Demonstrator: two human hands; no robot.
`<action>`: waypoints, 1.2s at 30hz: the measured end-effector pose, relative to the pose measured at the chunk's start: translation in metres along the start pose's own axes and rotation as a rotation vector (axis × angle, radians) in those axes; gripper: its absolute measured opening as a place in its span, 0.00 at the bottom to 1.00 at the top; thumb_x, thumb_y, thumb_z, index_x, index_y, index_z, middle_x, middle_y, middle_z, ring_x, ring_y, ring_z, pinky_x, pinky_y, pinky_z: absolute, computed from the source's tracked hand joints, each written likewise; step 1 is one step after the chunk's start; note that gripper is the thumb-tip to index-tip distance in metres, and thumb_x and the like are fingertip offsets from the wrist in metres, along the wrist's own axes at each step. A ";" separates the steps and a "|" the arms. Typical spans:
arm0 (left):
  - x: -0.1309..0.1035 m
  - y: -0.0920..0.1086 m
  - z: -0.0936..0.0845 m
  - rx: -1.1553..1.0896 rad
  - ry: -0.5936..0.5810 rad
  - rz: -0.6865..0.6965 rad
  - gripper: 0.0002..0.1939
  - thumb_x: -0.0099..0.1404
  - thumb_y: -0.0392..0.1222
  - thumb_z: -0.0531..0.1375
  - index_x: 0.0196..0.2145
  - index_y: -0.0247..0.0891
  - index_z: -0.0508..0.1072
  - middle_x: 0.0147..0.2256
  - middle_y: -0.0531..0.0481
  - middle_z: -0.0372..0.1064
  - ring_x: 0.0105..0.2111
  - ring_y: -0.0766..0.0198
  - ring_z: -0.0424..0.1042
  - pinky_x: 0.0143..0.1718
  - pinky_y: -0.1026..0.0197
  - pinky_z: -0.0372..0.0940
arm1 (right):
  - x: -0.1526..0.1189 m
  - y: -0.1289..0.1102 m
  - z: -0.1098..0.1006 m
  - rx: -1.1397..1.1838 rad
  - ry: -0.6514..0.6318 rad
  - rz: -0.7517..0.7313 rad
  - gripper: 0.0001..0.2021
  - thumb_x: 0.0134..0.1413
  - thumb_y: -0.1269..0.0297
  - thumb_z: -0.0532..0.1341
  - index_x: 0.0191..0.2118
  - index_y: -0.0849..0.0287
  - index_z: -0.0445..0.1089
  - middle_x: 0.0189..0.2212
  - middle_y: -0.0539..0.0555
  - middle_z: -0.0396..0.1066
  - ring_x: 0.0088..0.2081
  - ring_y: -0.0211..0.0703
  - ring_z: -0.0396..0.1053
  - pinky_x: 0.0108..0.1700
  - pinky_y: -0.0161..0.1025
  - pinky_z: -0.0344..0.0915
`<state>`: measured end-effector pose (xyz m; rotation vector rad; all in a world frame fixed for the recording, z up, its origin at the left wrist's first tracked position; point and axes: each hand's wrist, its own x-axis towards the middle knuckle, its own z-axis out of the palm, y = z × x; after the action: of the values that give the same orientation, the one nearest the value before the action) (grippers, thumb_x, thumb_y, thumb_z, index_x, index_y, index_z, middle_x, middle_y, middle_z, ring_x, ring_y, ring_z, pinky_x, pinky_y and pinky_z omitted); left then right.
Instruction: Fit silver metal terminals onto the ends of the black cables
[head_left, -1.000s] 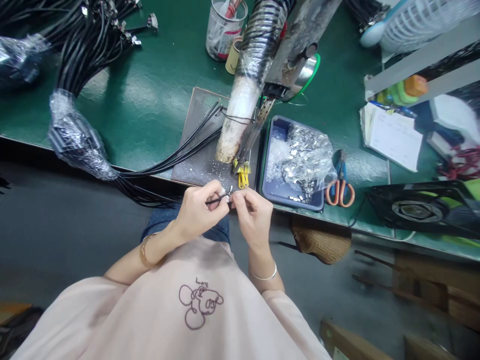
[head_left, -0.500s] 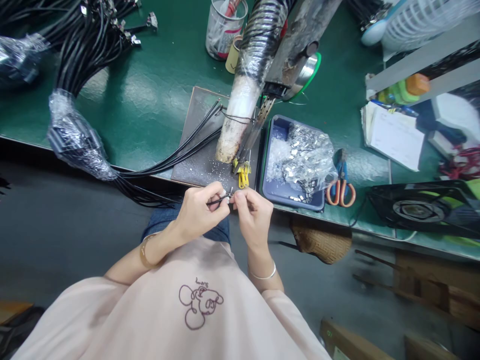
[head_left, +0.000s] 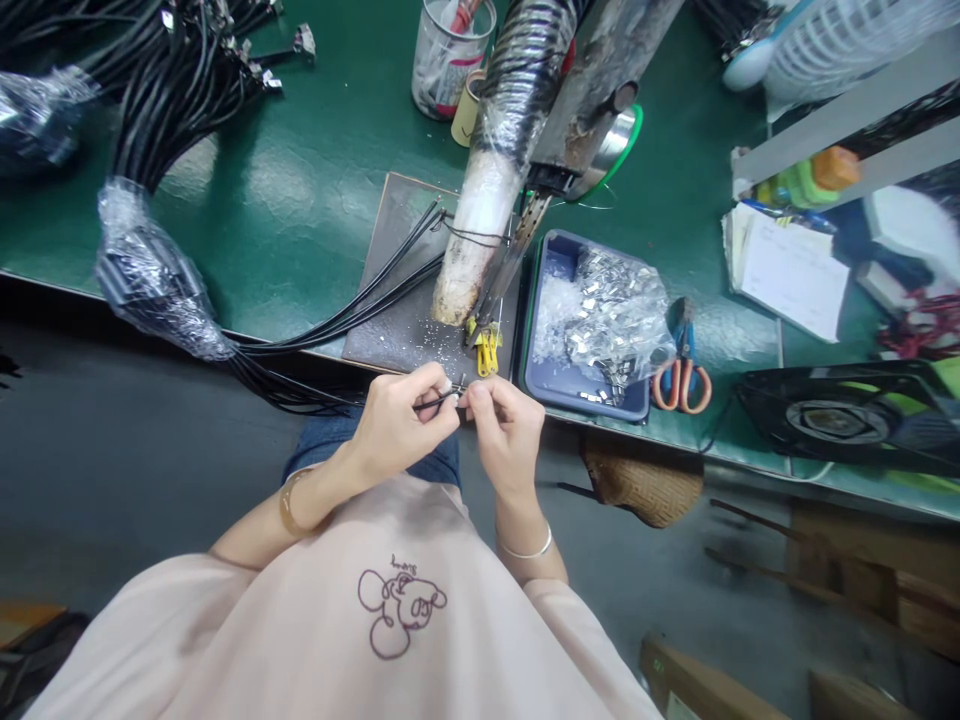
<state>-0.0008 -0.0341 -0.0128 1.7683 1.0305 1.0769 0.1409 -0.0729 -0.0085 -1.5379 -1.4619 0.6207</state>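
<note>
At the edge of the desk (head_left: 300, 230), the left hand (head_left: 401, 408) and right hand (head_left: 510, 425) pinch 1 black cable (head_left: 433, 403) near its end, seemingly unfinished, the wrapped bundle (head_left: 154, 265) perhaps remaining

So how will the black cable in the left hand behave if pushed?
The black cable would probably bend rather than remain rigid, as similar cables curve nearby. Slim beside the left hand, it is likely light.
</note>
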 end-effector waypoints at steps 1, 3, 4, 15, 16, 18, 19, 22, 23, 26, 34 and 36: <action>0.000 0.000 0.000 0.000 0.002 -0.001 0.12 0.58 0.31 0.57 0.24 0.40 0.57 0.19 0.63 0.48 0.18 0.74 0.50 0.20 0.70 0.50 | 0.000 0.000 0.000 0.002 0.000 -0.002 0.19 0.69 0.58 0.56 0.25 0.56 0.69 0.20 0.47 0.66 0.22 0.36 0.62 0.26 0.36 0.57; 0.000 0.000 0.000 0.000 0.004 -0.003 0.12 0.58 0.31 0.57 0.24 0.40 0.57 0.19 0.63 0.48 0.18 0.74 0.50 0.20 0.70 0.50 | 0.000 0.000 0.000 0.002 0.003 -0.003 0.19 0.69 0.58 0.57 0.25 0.56 0.69 0.20 0.47 0.66 0.22 0.36 0.62 0.26 0.36 0.57; 0.000 0.000 0.000 -0.002 0.004 -0.006 0.12 0.58 0.31 0.57 0.24 0.40 0.57 0.19 0.63 0.48 0.18 0.74 0.50 0.20 0.70 0.50 | 0.000 0.000 0.000 -0.001 0.005 0.000 0.19 0.69 0.58 0.57 0.25 0.56 0.69 0.20 0.47 0.66 0.22 0.36 0.62 0.26 0.36 0.57; 0.001 -0.002 0.000 -0.030 0.025 -0.018 0.09 0.57 0.30 0.57 0.24 0.40 0.60 0.17 0.63 0.50 0.17 0.74 0.50 0.20 0.70 0.50 | -0.004 0.001 -0.003 -0.056 0.088 -0.047 0.06 0.63 0.65 0.64 0.33 0.55 0.75 0.25 0.47 0.70 0.22 0.35 0.57 0.26 0.36 0.56; 0.001 -0.002 0.000 -0.037 0.019 -0.023 0.09 0.57 0.31 0.57 0.24 0.40 0.60 0.17 0.63 0.49 0.17 0.74 0.49 0.20 0.70 0.50 | -0.004 0.001 -0.003 -0.076 0.078 -0.062 0.07 0.63 0.65 0.63 0.32 0.55 0.75 0.25 0.46 0.69 0.22 0.34 0.56 0.26 0.36 0.56; 0.001 -0.002 0.000 -0.072 -0.005 -0.042 0.10 0.57 0.31 0.57 0.24 0.40 0.60 0.17 0.63 0.49 0.17 0.74 0.49 0.20 0.70 0.50 | -0.003 0.001 -0.003 -0.100 0.057 -0.079 0.09 0.64 0.65 0.61 0.31 0.56 0.72 0.25 0.46 0.66 0.23 0.34 0.56 0.27 0.36 0.56; 0.001 -0.002 -0.001 -0.101 -0.022 -0.056 0.10 0.58 0.31 0.57 0.24 0.40 0.60 0.18 0.63 0.48 0.18 0.74 0.48 0.20 0.70 0.49 | -0.003 0.002 -0.003 -0.105 0.062 -0.077 0.09 0.65 0.65 0.60 0.31 0.56 0.71 0.25 0.46 0.65 0.23 0.34 0.56 0.27 0.36 0.56; 0.002 0.000 -0.003 -0.201 -0.055 -0.101 0.09 0.58 0.32 0.58 0.24 0.39 0.62 0.18 0.63 0.48 0.18 0.74 0.48 0.19 0.71 0.47 | 0.001 0.005 -0.005 -0.078 0.175 -0.031 0.10 0.66 0.64 0.59 0.31 0.56 0.70 0.25 0.46 0.66 0.23 0.34 0.58 0.27 0.35 0.56; 0.002 0.000 -0.003 -0.223 -0.056 -0.117 0.08 0.58 0.32 0.58 0.25 0.39 0.62 0.18 0.63 0.49 0.18 0.74 0.48 0.18 0.71 0.47 | 0.002 0.005 -0.006 -0.056 0.206 -0.007 0.10 0.65 0.64 0.60 0.31 0.56 0.71 0.25 0.47 0.67 0.23 0.35 0.60 0.27 0.35 0.57; 0.002 0.002 -0.004 -0.247 -0.056 -0.150 0.07 0.58 0.32 0.58 0.26 0.39 0.63 0.19 0.62 0.50 0.19 0.74 0.49 0.18 0.72 0.47 | 0.005 0.004 -0.011 0.029 0.118 0.031 0.10 0.65 0.64 0.61 0.31 0.56 0.74 0.25 0.48 0.71 0.25 0.37 0.67 0.28 0.35 0.61; 0.001 -0.001 -0.003 -0.148 -0.068 -0.079 0.08 0.60 0.32 0.58 0.25 0.39 0.61 0.20 0.62 0.51 0.20 0.74 0.50 0.20 0.72 0.51 | 0.003 -0.003 -0.009 0.008 -0.039 -0.038 0.13 0.67 0.65 0.58 0.29 0.56 0.72 0.24 0.48 0.70 0.25 0.36 0.66 0.28 0.34 0.59; 0.000 -0.001 -0.003 -0.126 -0.066 -0.060 0.09 0.60 0.32 0.58 0.25 0.39 0.61 0.20 0.62 0.51 0.20 0.74 0.51 0.21 0.71 0.51 | 0.003 -0.003 -0.009 -0.007 -0.039 -0.044 0.14 0.68 0.65 0.58 0.29 0.56 0.71 0.24 0.47 0.69 0.25 0.36 0.65 0.27 0.34 0.58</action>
<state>-0.0040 -0.0328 -0.0130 1.6507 0.9486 1.0169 0.1478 -0.0726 -0.0014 -1.5028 -1.5244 0.6237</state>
